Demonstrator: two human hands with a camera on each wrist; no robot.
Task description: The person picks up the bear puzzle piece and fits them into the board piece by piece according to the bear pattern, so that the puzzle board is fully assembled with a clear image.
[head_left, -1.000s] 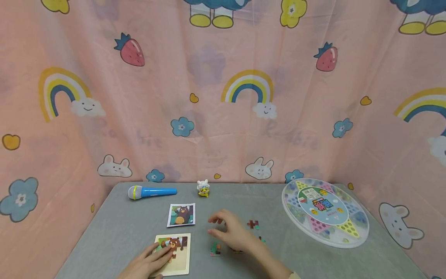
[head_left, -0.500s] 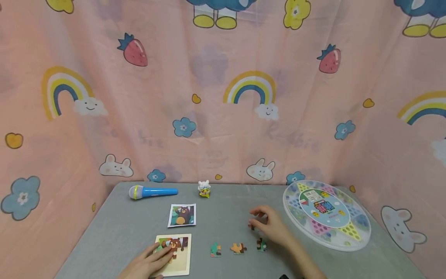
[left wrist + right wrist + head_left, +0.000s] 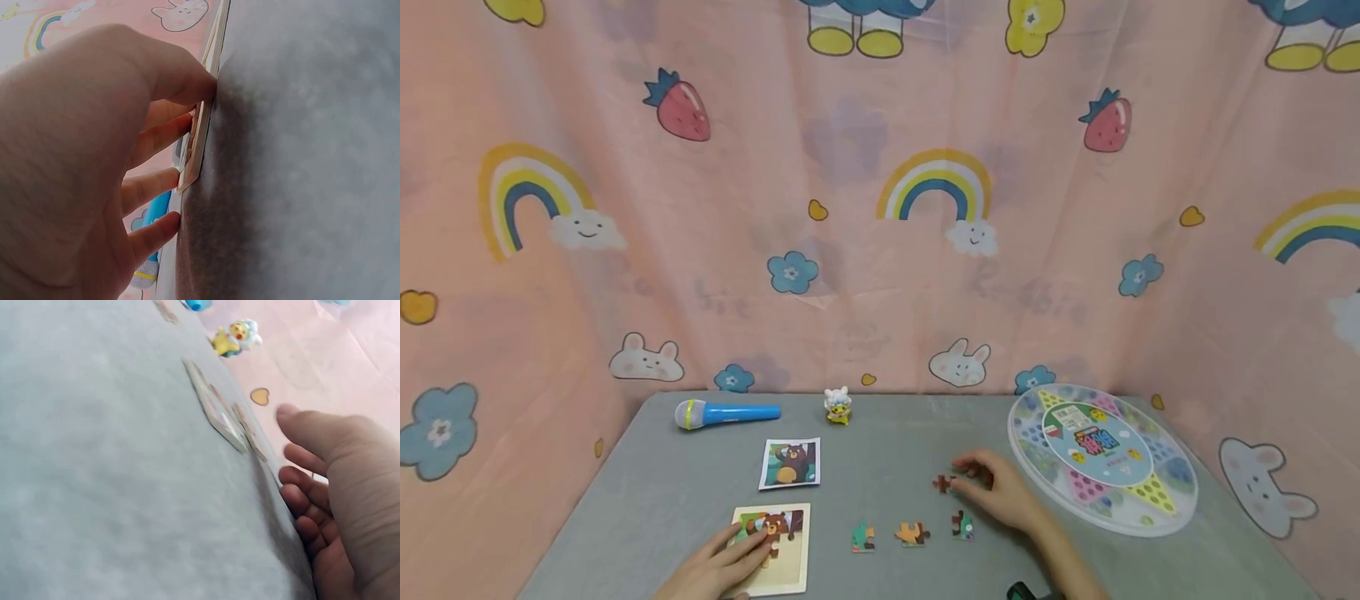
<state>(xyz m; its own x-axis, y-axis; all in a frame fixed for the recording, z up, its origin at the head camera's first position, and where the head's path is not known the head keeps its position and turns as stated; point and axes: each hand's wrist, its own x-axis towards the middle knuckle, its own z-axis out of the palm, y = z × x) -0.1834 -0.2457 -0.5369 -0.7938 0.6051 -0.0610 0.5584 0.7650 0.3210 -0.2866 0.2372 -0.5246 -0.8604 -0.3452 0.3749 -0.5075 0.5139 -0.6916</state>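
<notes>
My left hand rests on a small wooden jigsaw tray, fingers over its left side and thumb at the near edge, as the left wrist view shows. Part of a bear picture fills the top of the tray. My right hand has loosely bent fingers, with thumb and fingertips apart, just right of a brown jigsaw piece; whether they touch it I cannot tell. Nearer me lie a green piece, an orange-brown piece and a dark green piece.
A bear picture card lies behind the tray. Farther back are a blue toy microphone and a small white-and-yellow figurine. A round game board lies at the right. A pink patterned curtain hangs behind the table.
My right hand has moved right from over the near pieces to the brown piece, then slightly farther right, uncovering it. My left hand has stayed on the tray.
</notes>
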